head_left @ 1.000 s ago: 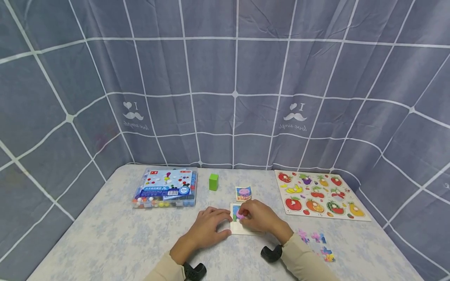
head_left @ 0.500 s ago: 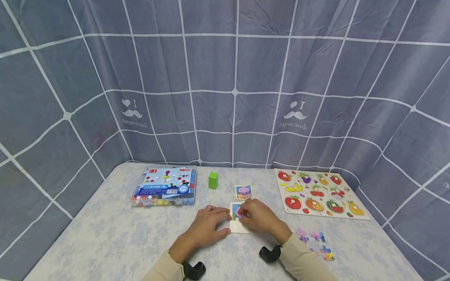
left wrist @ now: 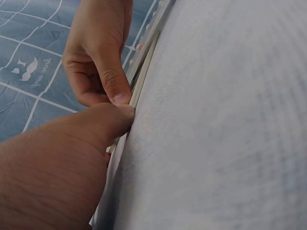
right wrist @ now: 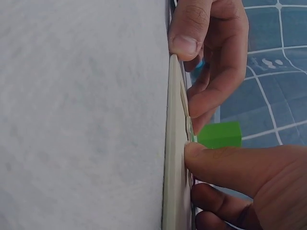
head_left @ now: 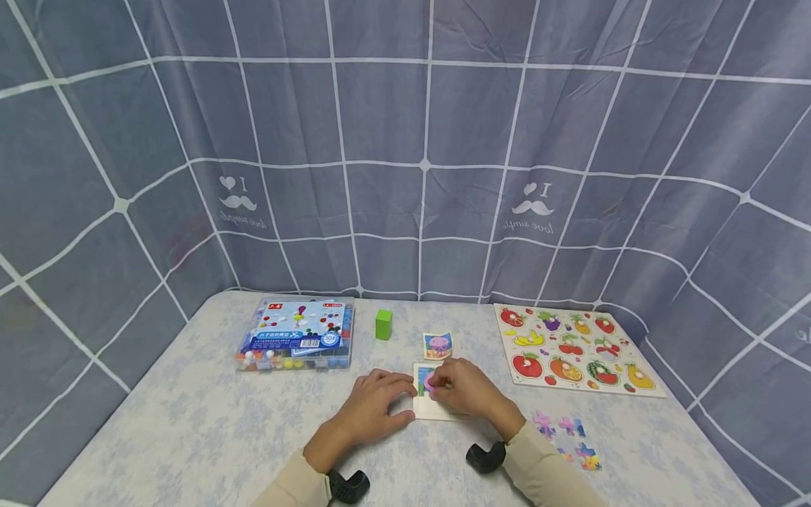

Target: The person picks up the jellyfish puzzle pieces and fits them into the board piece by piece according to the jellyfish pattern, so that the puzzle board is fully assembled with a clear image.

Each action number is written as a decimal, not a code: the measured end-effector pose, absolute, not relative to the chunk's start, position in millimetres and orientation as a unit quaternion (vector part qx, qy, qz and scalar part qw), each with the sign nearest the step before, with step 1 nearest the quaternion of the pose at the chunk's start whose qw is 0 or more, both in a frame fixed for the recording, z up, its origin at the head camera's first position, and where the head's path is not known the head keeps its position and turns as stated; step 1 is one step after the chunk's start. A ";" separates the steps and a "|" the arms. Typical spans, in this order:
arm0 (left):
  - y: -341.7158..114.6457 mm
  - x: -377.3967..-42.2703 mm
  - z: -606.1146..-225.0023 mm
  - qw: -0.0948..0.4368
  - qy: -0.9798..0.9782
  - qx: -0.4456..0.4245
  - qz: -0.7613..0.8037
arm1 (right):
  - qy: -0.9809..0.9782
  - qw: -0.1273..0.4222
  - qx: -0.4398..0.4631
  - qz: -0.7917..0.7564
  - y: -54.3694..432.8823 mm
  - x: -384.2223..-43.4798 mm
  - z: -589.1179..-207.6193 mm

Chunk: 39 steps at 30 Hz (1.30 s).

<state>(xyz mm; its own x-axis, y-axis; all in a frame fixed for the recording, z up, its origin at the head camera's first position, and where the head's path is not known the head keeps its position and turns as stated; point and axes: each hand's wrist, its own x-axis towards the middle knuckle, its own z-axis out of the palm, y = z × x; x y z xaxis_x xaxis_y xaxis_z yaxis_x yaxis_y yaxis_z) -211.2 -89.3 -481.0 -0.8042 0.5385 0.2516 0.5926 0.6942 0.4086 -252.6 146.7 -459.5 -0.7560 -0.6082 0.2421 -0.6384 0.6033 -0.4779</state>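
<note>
A small pale puzzle board (head_left: 437,412) lies on the table in front of me, its upper left filled with blue, green and pink picture pieces. My right hand (head_left: 469,389) bends over it, thumb and forefinger pinching a pink puzzle piece (head_left: 429,382) against the board. Most of that piece is hidden by the fingers. At the board's left edge rests my left hand (head_left: 374,408), fingers spread and loosely bent. In the right wrist view the left thumb touches the corner of the board (right wrist: 173,143). Several loose puzzle pieces (head_left: 588,458) lie beside the right forearm.
Just beyond the board is a small picture card (head_left: 437,345) of a pink figure. A green block (head_left: 383,325) stands behind it to the left. Farther left sits a clear box (head_left: 298,355) of coloured parts; a fruit puzzle board (head_left: 573,352) lies at the right.
Both hands stay at the board almost unmoved. The head view has shifted slightly, so the table sits a little higher in it.
</note>
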 end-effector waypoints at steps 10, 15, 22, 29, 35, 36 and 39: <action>-91.1 -210.6 -480.8 0.058 -0.919 -0.308 -0.238 | -0.887 0.014 0.348 0.302 146.7 -255.1 -461.9; -91.1 -211.4 -480.5 0.057 -0.920 -0.305 -0.239 | -0.886 0.010 0.348 0.305 146.7 -255.5 -460.2; -92.1 -210.5 -481.3 0.054 -0.921 -0.302 -0.241 | -0.886 0.010 0.347 0.307 146.1 -254.2 -460.9; -92.2 -209.6 -481.5 0.054 -0.920 -0.302 -0.246 | -0.885 0.001 0.353 0.302 146.1 -253.0 -457.9; -91.0 -210.3 -480.4 0.062 -0.916 -0.311 -0.246 | -0.873 -0.051 0.358 0.328 158.6 -251.8 -446.2; -90.8 -210.5 -480.2 0.062 -0.916 -0.312 -0.245 | -0.870 -0.059 0.358 0.335 162.6 -251.4 -443.4; -90.3 -211.3 -479.3 0.058 -0.918 -0.310 -0.240 | -0.864 -0.070 0.363 0.343 177.6 -249.6 -435.2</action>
<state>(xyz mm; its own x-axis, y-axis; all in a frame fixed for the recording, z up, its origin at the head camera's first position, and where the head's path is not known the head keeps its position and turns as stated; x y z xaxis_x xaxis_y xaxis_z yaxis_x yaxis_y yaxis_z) -211.3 -90.3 -479.3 -0.8017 0.5406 0.2549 0.5962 0.6928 0.4058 -249.6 177.6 -435.2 -0.7270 -0.6747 0.1274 -0.5783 0.5017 -0.6433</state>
